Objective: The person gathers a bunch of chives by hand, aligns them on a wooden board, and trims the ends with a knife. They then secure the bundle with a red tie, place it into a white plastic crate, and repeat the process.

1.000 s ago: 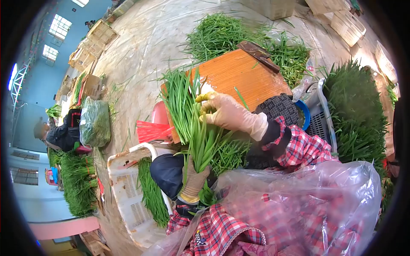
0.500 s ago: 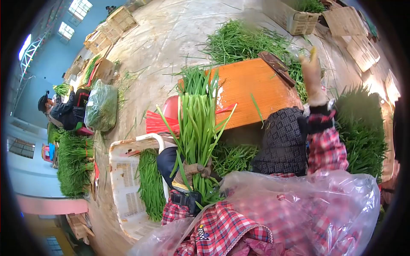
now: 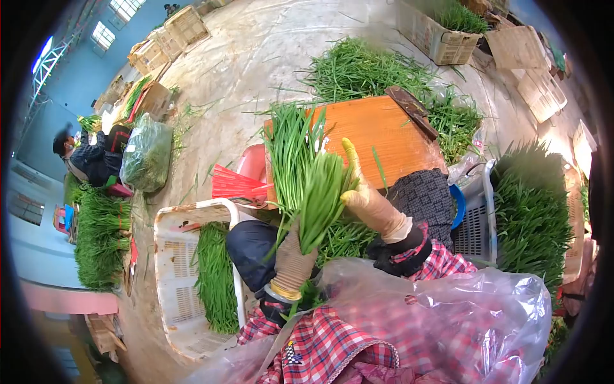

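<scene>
In a striped, dirty glove, my left hand (image 3: 295, 259) is closed around the lower end of a bunch of green chives (image 3: 323, 195), whose leaves point up and away from me. My right hand (image 3: 374, 203), in a pale glove with yellow fingertips, is just right of the bunch, thumb and fingers spread apart. Beyond the held bunch, more chives (image 3: 291, 141) lie along the left side of an orange wooden board (image 3: 374, 137). Flat red strips (image 3: 238, 187) fan out left of the board. Loose chives (image 3: 348, 240) lie below the board's near edge.
At left stands a white plastic basket (image 3: 163, 275) with chives inside. A grey crate (image 3: 487, 211) and a dense stack of chives (image 3: 534, 217) are at right. Behind the board spreads a heap of greens (image 3: 368, 67). Another person (image 3: 96, 153) sits far left near a filled plastic bag (image 3: 147, 153).
My right hand has come down and left from its raised position to beside the bunch. The bunch in my left hand has tilted right, and more chives on the board show.
</scene>
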